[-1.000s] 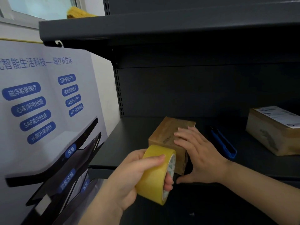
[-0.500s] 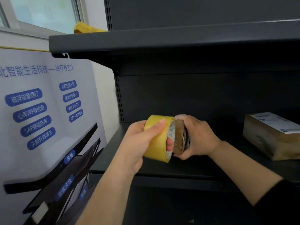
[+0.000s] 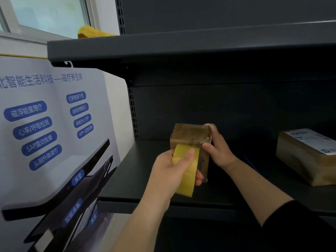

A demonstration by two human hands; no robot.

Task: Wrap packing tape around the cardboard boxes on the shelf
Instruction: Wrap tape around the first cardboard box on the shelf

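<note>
small cardboard box point(image 3: 190, 140) upright above the shelf point(image 3: 138, 171), right hand point(image 3: 217, 148) curled round its side, left hand point(image 3: 172, 171) gripping the tape roll point(image 3: 187, 171) against it; looks light, stiff, best held by edges.

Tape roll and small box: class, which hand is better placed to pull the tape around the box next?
Left. The left hand grips the tape roll against the small box; the right hand holds that box.

Dim shelf, window daylight left, slight blur
</note>
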